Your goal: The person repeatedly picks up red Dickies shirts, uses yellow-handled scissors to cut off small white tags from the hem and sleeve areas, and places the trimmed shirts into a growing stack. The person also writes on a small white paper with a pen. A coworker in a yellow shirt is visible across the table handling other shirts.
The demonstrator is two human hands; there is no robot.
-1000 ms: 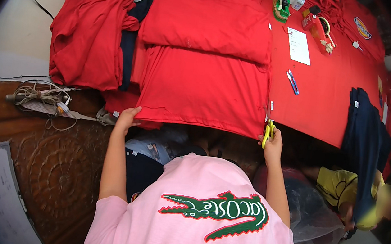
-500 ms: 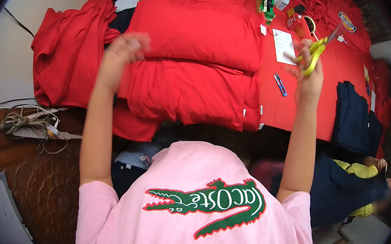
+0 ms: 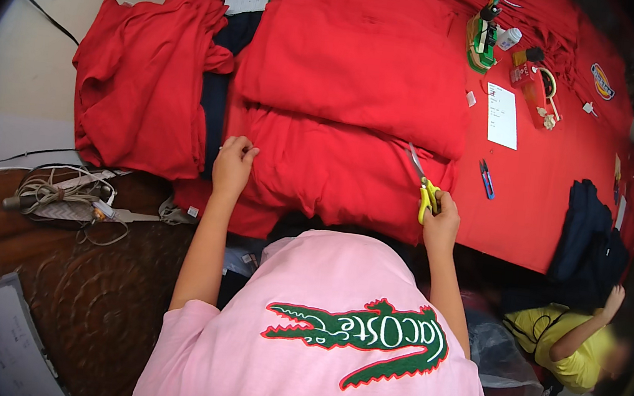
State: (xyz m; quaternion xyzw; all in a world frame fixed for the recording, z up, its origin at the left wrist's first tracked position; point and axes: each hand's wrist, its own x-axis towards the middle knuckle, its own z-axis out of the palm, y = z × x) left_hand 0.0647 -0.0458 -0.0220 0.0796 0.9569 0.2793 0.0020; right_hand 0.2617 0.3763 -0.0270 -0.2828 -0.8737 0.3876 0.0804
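Red cloth point(image 3: 353, 70) takes up the most room, lying in thick, soft folds from the middle of our view up to 12 o'clock. Its front layer point(image 3: 313, 163) is wrinkled, with a low edge facing 6 o'clock. We think one layer would be light, floppy and hard to break, but a whole fold would feel heavy. It may slump or crease, so we'd best hold it by both ends of that low edge. Our left hand point(image 3: 233, 168) is near 9 o'clock, fingers curled at the cloth's side; we can't tell if they pinch it. Our right hand point(image 3: 440, 220), at 3 o'clock and well apart from the left, is wrapped around yellow scissors point(image 3: 427, 190). Their tips aim at 11 o'clock and could snag the cloth. Farther out, near 3 o'clock, lie small blue snips point(image 3: 486, 180).
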